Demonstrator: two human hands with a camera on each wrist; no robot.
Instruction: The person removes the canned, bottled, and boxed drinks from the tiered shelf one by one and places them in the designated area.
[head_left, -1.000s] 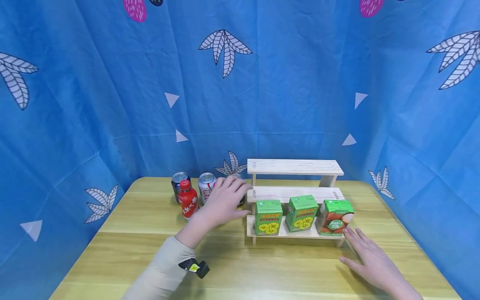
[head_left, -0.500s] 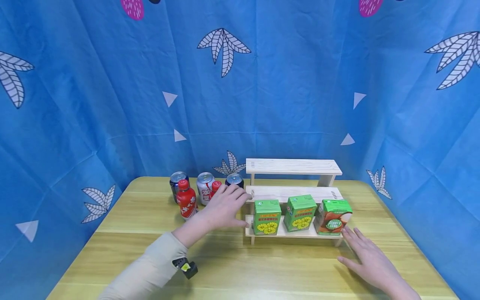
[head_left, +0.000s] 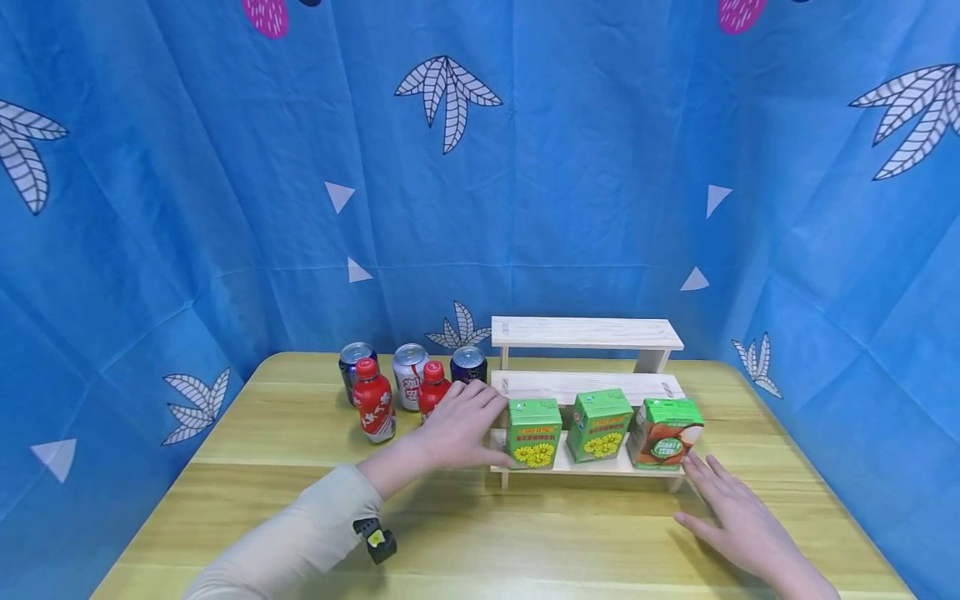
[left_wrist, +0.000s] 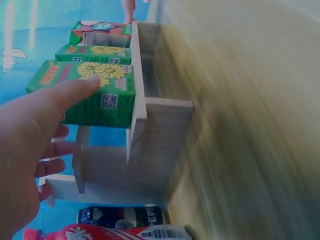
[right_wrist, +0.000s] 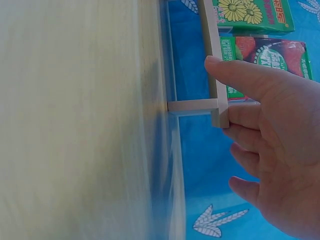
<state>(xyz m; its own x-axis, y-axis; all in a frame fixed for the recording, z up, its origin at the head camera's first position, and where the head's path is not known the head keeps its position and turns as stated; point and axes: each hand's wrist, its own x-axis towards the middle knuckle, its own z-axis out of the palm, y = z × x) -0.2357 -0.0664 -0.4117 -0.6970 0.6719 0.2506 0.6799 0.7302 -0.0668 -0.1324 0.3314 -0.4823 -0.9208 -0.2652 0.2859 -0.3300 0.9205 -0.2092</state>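
Three green drink cartons stand on the lowest step of a pale wooden three-tier rack (head_left: 585,333). My left hand (head_left: 461,429) is at the left carton (head_left: 533,442), which has yellow flowers. In the left wrist view its thumb (left_wrist: 82,92) lies across the carton's front, with the fingers at the far side; the index fingertip is hidden. Another flowered carton (head_left: 600,429) is in the middle. My right hand (head_left: 738,521) rests at the step's right end, beside the red-and-green carton (head_left: 666,437). Its fingers are mostly straight, the thumb against the step's edge (right_wrist: 215,70).
Left of the rack stand two red bottles (head_left: 374,404) (head_left: 432,387). Behind them are two dark blue cans (head_left: 469,362) (head_left: 352,367) and a white can (head_left: 409,375). A blue patterned cloth (head_left: 525,208) hangs around the wooden table (head_left: 480,542).
My left hand has moved right and slightly down from the rack's left end onto the left carton, uncovering the second bottle and the right-hand can. The right hand stays put.
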